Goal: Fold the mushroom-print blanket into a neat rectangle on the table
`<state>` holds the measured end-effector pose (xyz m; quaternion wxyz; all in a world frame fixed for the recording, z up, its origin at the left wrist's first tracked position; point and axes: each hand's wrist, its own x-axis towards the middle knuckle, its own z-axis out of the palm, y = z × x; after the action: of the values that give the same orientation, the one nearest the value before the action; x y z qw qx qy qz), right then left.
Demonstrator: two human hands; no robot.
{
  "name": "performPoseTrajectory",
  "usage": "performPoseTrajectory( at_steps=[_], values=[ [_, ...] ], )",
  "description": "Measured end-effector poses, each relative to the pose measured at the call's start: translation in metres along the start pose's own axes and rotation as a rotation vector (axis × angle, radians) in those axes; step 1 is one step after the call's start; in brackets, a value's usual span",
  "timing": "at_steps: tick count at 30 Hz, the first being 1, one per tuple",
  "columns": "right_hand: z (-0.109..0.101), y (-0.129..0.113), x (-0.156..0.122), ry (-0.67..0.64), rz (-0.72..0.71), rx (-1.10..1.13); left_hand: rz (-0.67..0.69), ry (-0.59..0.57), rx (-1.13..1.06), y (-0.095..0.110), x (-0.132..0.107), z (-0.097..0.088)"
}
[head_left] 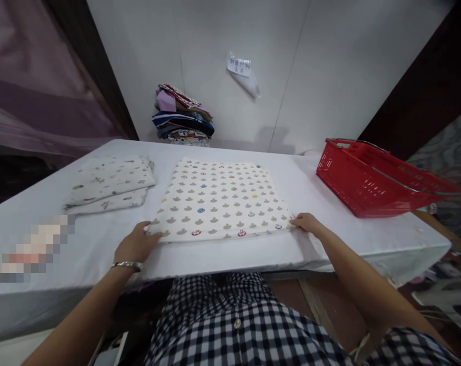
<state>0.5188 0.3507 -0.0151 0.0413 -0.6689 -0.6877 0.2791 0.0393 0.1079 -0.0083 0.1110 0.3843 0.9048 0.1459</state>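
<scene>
A folded white cloth [218,203] with rows of small grey and coloured prints lies flat on the white-covered table, directly before me. My left hand [136,247], with a bracelet at the wrist, pinches its near left corner between thumb and fingers. At the near right corner, my right hand [307,223] grips the edge in the same manner. The cloth's near edge runs fairly straight between both hands. To the left lies another folded white cloth [112,180] with sparse grey plant-like prints, untouched by either hand.
A red plastic basket [371,178] with metal handles stands at the table's right end. Against the wall rises a stack of folded fabrics [182,114]. A plastic bag with a label [243,73] hangs on the wall. A blurred-out patch covers something at the left of the white table [222,259].
</scene>
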Motion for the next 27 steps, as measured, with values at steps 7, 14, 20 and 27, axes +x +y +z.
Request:
performPoseTrajectory(
  at_steps=[7,14,20,27],
  values=[
    [-0.004,0.003,-0.015,-0.045,0.064,0.473,0.089,0.124,0.056,-0.004,-0.001,0.002],
    [-0.001,0.017,-0.024,-0.179,0.056,0.941,0.634,0.174,0.046,0.095,-0.025,0.037],
    [0.007,0.019,-0.029,-0.096,0.041,1.052,1.158,-0.132,-0.087,0.243,-0.07,0.1],
    [0.018,0.02,-0.028,-0.021,-0.039,1.158,1.202,-0.191,0.044,0.334,-0.082,0.133]
  ],
)
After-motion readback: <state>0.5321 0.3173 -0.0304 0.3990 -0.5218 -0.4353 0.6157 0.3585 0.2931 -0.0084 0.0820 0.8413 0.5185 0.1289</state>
